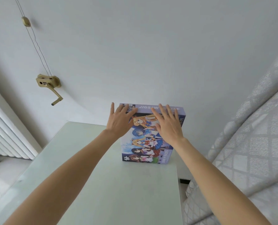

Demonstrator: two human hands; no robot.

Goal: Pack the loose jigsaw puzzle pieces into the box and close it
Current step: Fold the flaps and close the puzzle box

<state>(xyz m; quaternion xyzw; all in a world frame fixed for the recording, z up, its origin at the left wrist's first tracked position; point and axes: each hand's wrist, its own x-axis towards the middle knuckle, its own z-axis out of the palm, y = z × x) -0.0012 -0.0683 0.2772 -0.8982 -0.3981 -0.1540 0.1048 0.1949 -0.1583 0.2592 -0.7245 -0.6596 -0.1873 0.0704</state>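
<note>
Hands, left (118,122) and right (169,125), spread flat, gripping nothing, on the far end of the box (144,148) lying lengthwise away.

Glossy printed cardboard box (147,143), smooth pale table (102,184), quilted cloth bedspread (252,143)

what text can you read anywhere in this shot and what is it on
"JIGSAW PUZZLE" on the far side band of the puzzle box, partly covered by the right hand.
"1000 PIECES" on the lid, near corner.
Small print on the box's right side: too blurred to read.
</note>
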